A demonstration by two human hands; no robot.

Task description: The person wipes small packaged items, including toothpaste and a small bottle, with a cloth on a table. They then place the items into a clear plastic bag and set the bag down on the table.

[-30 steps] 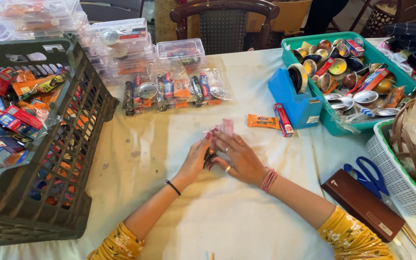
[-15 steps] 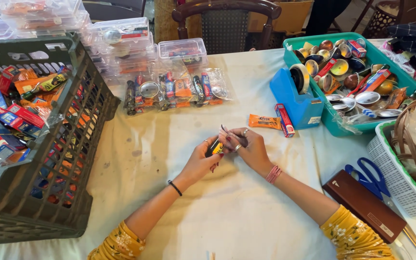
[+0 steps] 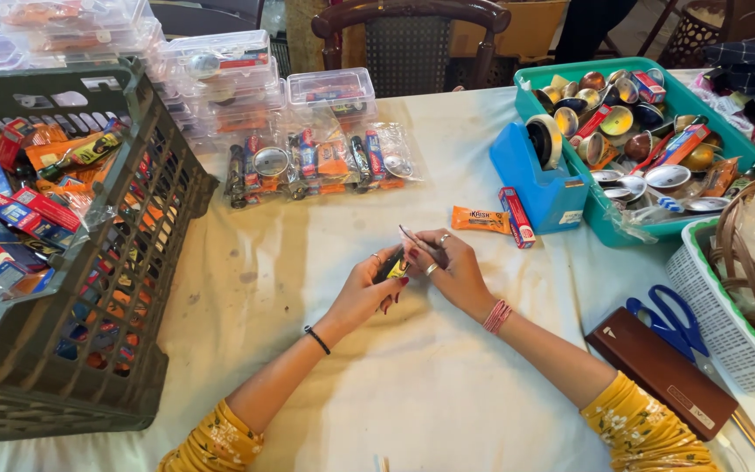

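My left hand (image 3: 369, 288) and my right hand (image 3: 452, 267) meet above the middle of the white tablecloth (image 3: 395, 385). Together they grip a small bundle of little items (image 3: 398, 265), dark with a yellow and orange part, partly hidden by my fingers. A thin clear wrapper edge (image 3: 417, 241) sticks up from it between my right fingers. An orange sachet (image 3: 480, 219) and a small red box (image 3: 516, 218) lie just beyond my right hand.
A dark plastic crate (image 3: 146, 262) of packets fills the left. Clear packed pouches (image 3: 321, 162) and lidded boxes (image 3: 220, 65) lie behind. A blue tape dispenser (image 3: 539, 175), teal tray (image 3: 626, 232) of small tins, white basket (image 3: 727, 332), blue scissors (image 3: 670, 319) and brown case (image 3: 657, 371) sit right.
Both hands rose from resting on the cloth and moved a little to the right; they now hold the small bundle up off the table with the wrapper edge raised.
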